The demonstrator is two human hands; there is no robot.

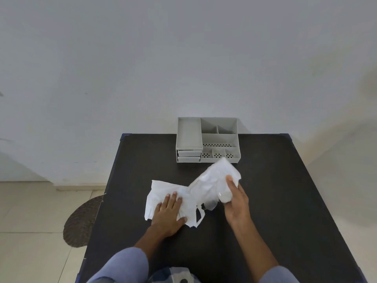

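A crumpled white plastic bag lies on the black table. My left hand presses flat on its left part with straight fingers. The bag's right part is lifted off the table and bunched, and my right hand grips that raised part, thumb on top. A bag handle loop hangs down between my hands.
A grey desk organiser with several open compartments and two small drawers stands at the table's far edge against the white wall. A dark round mat lies on the tiled floor to the left of the table.
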